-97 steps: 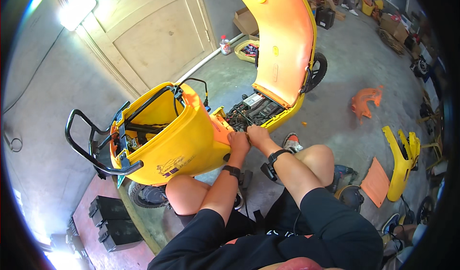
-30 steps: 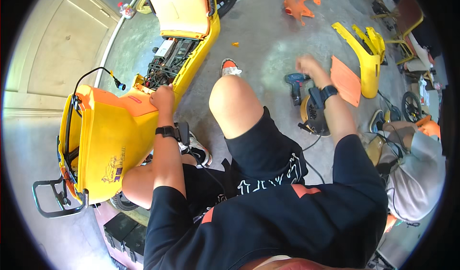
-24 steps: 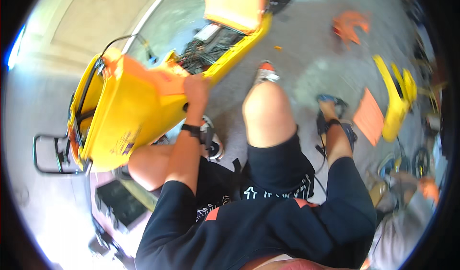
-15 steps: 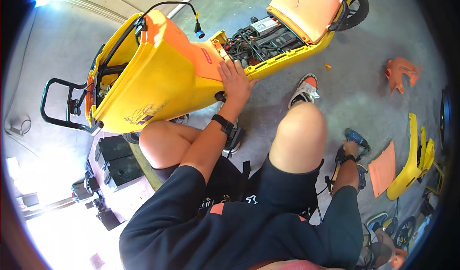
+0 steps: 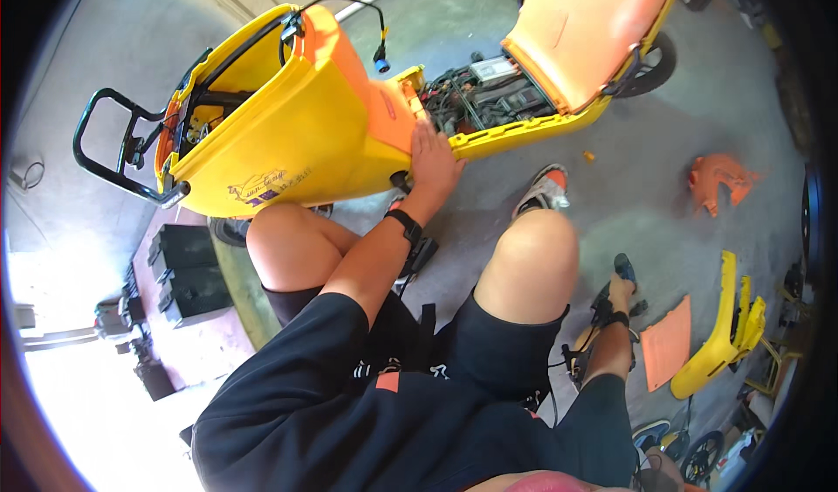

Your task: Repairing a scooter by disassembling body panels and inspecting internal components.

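Observation:
In front of me a yellow-and-orange scooter body lies tilted on the floor. My left hand rests on its orange middle panel, fingers stretched out, beside the opened compartment full of wires. A silver box sits in that compartment. Low at my right side, my right hand is closed round the grip of a cordless drill; its lower part is hard to make out. Above the scooter a black cable hangs with a blue connector at its end.
On the floor to the right lie an orange shell piece, a flat orange panel and a yellow trim part. Black boxes stand at the left. A black handle frame juts from the scooter's left end.
My view has shifted and turned a little. The drill in my right hand has swung round, pointing further away from me. My left hand stays flat on the orange panel.

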Available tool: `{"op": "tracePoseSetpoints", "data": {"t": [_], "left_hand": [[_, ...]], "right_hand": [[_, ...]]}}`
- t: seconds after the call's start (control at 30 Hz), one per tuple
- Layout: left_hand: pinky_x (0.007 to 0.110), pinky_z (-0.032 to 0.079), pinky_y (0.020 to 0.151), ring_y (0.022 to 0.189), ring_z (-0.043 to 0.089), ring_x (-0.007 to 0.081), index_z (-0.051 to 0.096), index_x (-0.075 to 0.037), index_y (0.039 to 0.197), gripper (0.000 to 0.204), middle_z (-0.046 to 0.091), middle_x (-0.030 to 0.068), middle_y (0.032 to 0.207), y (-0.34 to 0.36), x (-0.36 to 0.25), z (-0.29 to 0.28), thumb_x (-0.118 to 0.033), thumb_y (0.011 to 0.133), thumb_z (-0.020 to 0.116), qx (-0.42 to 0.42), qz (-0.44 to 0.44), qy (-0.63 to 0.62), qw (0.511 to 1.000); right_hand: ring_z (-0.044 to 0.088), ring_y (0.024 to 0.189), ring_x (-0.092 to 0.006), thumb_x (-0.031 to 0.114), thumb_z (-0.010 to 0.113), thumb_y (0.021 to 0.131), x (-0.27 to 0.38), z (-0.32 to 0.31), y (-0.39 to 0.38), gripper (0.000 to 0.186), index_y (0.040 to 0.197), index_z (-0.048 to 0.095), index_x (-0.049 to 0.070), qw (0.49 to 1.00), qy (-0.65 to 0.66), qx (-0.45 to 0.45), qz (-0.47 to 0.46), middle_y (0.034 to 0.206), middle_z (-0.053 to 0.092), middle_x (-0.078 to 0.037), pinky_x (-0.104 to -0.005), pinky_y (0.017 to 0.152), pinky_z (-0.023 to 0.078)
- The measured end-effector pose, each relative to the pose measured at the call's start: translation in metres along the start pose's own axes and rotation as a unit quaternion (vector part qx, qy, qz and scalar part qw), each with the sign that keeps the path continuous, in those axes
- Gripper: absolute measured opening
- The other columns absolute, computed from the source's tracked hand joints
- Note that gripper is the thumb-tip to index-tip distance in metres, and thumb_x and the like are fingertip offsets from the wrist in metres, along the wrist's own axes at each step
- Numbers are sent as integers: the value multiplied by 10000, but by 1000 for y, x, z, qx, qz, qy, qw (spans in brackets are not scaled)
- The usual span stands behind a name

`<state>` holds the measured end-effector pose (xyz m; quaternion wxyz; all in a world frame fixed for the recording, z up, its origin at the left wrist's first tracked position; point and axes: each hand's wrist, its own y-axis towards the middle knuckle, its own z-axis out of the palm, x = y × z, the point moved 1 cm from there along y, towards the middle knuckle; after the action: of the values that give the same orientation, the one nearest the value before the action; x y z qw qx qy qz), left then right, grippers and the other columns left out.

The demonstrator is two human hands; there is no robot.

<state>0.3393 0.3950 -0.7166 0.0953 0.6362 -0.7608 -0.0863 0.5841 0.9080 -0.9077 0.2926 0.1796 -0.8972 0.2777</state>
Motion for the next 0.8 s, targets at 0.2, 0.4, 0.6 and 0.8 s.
{"op": "tracePoseSetpoints", "data": {"t": [0.2,0.4,0.6,0.8], "left_hand": [[479,116,1159,1362,286,426,556,34,1143,678,362,317,1413,-6,10,-4,-513,763,683,76,-36,-16,996],[488,65,1157,1399,227,397,551,39,1213,713,328,310,1445,-8,-4,7,-520,782,652,44,-52,-2,998],[486,40,1155,1402,209,411,579,41,1189,743,321,309,1451,-2,-2,8,-585,789,604,28,-66,-22,997],[483,71,1152,1393,221,411,609,49,1114,665,316,328,1442,-5,-2,18,-545,815,596,-21,-57,-20,998]], "right_hand": [[599,623,-193,213,630,802,137,-90,-94,298,955,570,-36,959,252,127,-16,792,613,-104,-330,546,488],[585,606,-179,119,631,807,283,-215,-265,397,1147,486,-28,913,335,120,-200,854,618,-114,-316,578,520],[598,740,-202,152,637,798,357,-233,-387,519,1262,454,8,785,479,246,-305,1120,570,-158,-353,669,521],[602,713,-201,220,582,899,404,-139,-418,438,1278,437,55,709,469,472,-234,1041,604,-125,-360,648,499]]}}
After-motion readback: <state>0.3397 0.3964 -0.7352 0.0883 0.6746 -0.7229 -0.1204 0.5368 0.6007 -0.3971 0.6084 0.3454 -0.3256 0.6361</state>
